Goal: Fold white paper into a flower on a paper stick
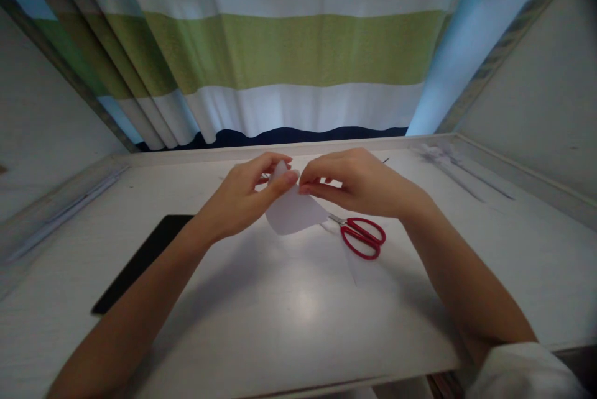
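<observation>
A piece of white paper is held up above the table, bent over at its top. My left hand grips its upper left part, thumb in front and fingers behind. With thumb and forefinger pinched together, my right hand holds the paper's upper edge close to the left thumb. Below the right hand lies a pair of scissors with red handles, its blades pointing left and partly hidden by the paper.
On the white table, a flat black tablet-like object lies left, partly under my left forearm. Clear plastic-looking strips rest at the back right, and long thin pieces along the left edge. A striped curtain hangs behind.
</observation>
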A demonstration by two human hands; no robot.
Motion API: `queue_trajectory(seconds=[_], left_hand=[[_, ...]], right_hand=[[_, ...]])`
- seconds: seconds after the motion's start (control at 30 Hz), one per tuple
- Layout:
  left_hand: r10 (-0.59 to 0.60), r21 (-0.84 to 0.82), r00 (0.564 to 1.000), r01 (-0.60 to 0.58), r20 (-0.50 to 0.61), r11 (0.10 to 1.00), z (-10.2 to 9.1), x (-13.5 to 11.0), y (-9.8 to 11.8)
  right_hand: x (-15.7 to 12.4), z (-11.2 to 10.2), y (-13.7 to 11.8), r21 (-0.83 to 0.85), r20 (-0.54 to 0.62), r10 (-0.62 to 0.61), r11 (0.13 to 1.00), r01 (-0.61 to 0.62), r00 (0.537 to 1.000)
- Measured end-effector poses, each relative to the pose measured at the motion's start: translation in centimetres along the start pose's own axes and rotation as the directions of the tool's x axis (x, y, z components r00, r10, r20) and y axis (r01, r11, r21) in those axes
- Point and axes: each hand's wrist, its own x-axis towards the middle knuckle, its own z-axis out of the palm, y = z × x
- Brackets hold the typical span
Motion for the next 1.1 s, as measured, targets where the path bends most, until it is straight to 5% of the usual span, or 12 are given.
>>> queue_trajectory(seconds=[1.1], left_hand=[[0.072,-0.012,0.994,-0.071,0.088,0.997,-0.68,-0.13,0.46]], right_hand=[[-0.03,-0.12,0.05,-0.068,0.028,0.062,0.996,-0.060,0.998]])
